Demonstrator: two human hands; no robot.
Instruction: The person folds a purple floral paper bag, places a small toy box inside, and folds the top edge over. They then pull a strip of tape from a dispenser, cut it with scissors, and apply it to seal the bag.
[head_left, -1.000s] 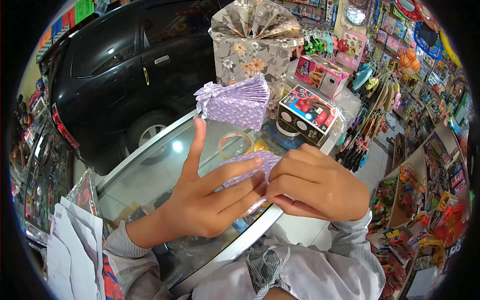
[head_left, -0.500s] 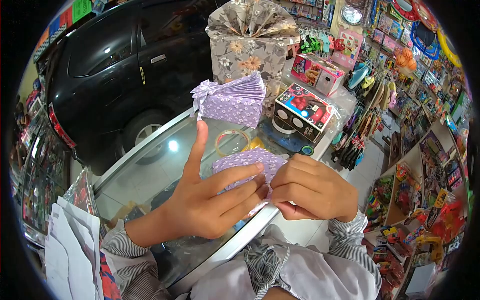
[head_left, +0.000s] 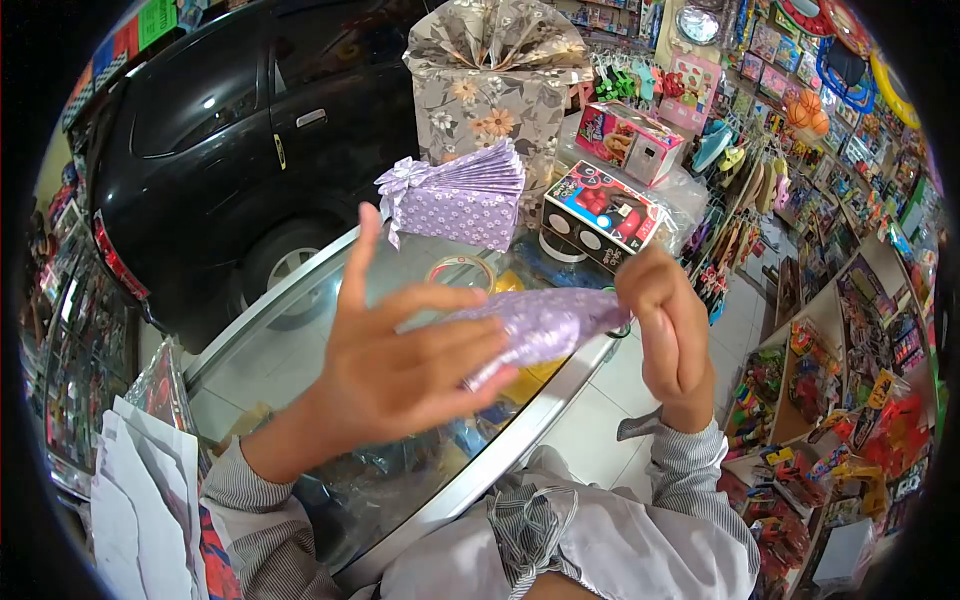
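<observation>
A purple flowered paper piece (head_left: 545,325) hangs above the glass counter between my hands, blurred by motion. My right hand (head_left: 664,320) is closed on its right end, at the counter's edge. My left hand (head_left: 405,350) overlaps its left part, index finger pointing up and the other fingers spread and smeared; whether they grip the paper is not clear. Behind stands a box wrapped in the same purple paper (head_left: 460,212), with a pleated fan top and a bow at its left. A roll of clear tape (head_left: 462,270) lies on the counter behind my left hand.
The glass counter (head_left: 285,300) has a metal edge. Toward its back stand a tall floral wrapped box (head_left: 488,115), a black toy box (head_left: 602,215) and a pink box (head_left: 630,142). White paper sheets (head_left: 145,500) are at lower left, a black car (head_left: 210,130) beyond, toy shelves (head_left: 850,340) at right.
My right hand has moved up and right with the paper's end, stretching it rightward. My left hand has shifted slightly left, its fingers more spread.
</observation>
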